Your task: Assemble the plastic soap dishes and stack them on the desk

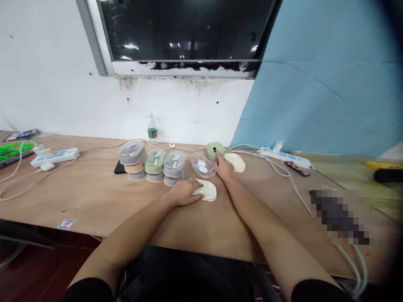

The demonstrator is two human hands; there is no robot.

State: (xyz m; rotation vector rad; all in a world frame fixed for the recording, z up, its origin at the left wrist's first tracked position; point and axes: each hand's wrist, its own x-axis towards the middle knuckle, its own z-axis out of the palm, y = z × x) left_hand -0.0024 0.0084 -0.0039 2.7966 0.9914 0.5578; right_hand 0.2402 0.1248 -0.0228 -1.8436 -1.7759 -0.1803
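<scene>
My left hand [185, 191] rests against the left end of a shallow cream oval piece [208, 191], its fingers and thumb stretched apart on it. Further back, my right hand [225, 168] extends its index finger to a light green oval container [217, 145], where a small dark spot shows at the fingertip. Partly behind that hand lies a second cream oval piece [236, 162]. Between the hands is a clear lid [199, 167] with white round parts. To the left stand stacked lunch boxes: grey over peach [131, 155], green [155, 161] and grey [174, 164].
A plastic bottle [152, 129] stands by the wall. White power strips [55, 157] with cables lie at both sides. A dark phone-like item [119, 167] sits behind the stacks. A wrapper [297, 168] and a blurred dark object [338, 216] lie at right.
</scene>
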